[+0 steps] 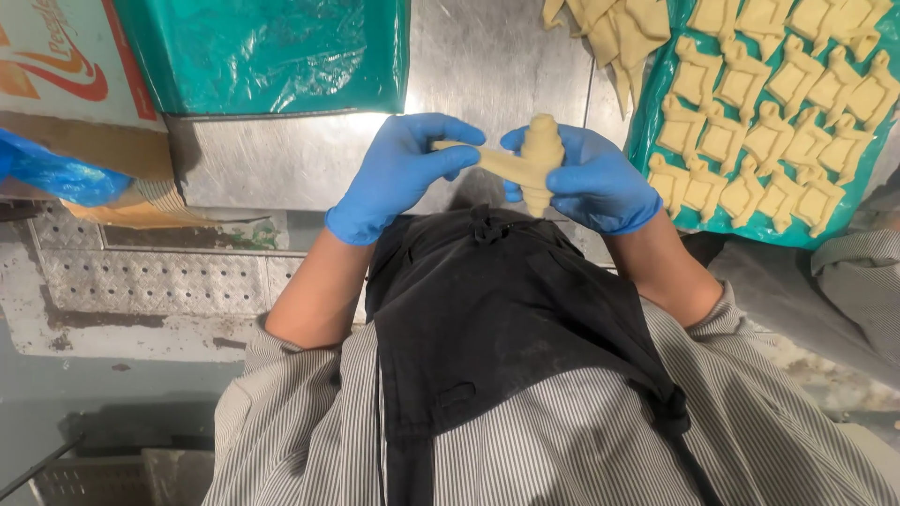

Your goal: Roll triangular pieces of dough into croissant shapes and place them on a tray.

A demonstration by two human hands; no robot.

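Your left hand [398, 178] and right hand [591, 183], both in blue gloves, grip a half-rolled dough piece [525, 164] above the steel tabletop [487, 56]; cut dough shapes [769, 122] lie on a green sheet [656, 103] nearby

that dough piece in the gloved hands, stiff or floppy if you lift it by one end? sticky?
Probably soft: the dough piece is wrapped into a roll at the right hand, so it bends easily. The tail toward the left hand runs fairly straight, so it may only droop slightly. Likely easy to dent; the shaped pieces on the green sheet hold their form.
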